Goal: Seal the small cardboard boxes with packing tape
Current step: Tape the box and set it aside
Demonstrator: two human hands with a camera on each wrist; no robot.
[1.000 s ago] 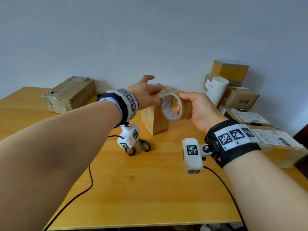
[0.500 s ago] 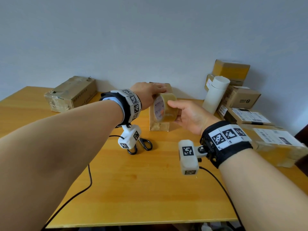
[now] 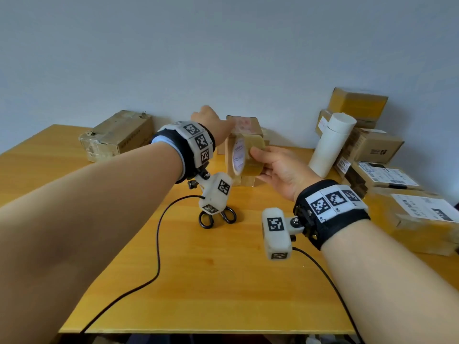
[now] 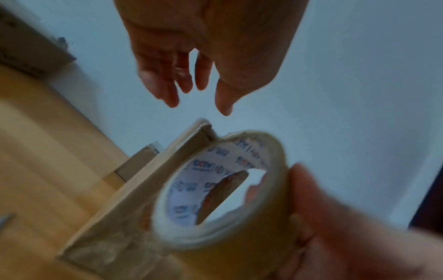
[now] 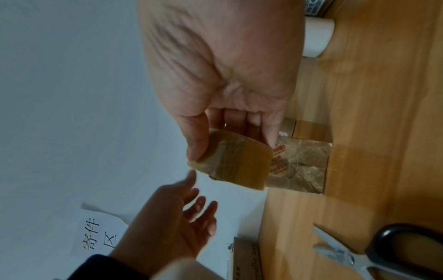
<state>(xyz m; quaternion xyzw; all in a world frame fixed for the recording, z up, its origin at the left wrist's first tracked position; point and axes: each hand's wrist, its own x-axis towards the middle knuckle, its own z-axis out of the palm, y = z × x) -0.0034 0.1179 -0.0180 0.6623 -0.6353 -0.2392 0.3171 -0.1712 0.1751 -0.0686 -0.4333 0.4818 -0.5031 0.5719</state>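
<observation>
From the head camera I see my right hand [image 3: 278, 170] gripping the brown roll of packing tape with a white printed core [image 3: 246, 155], thumb on the outer face and fingers behind, holding it upright just in front of the small upright cardboard box [image 3: 244, 125] that stands on the yellow wooden table [image 3: 223, 281]. My left hand [image 3: 211, 122] is raised near the box's top, and from here I cannot tell how its fingers lie. Black-handled scissors [image 3: 217, 217] rest on the table nearer to me, a long cardboard box [image 3: 116, 137] sits far left, and a white cylinder [image 3: 332, 142] stands beside stacked labelled parcels [image 3: 387, 175] on the right. In the left wrist view, the left hand's fingers [image 4: 167, 91] hang relaxed and apart above the box, holding nothing, while the tape roll [image 4: 215, 189] fills the lower frame; the picture is blurred, so it may or may not touch the box edge [image 4: 201, 128]. In the right wrist view, my right thumb [image 5: 196, 140] and fingers pinch the roll [image 5: 237, 163] in front of the box's tape-wrapped face [image 5: 302, 166], with the left hand [image 5: 182, 223] spread open beside it.
</observation>
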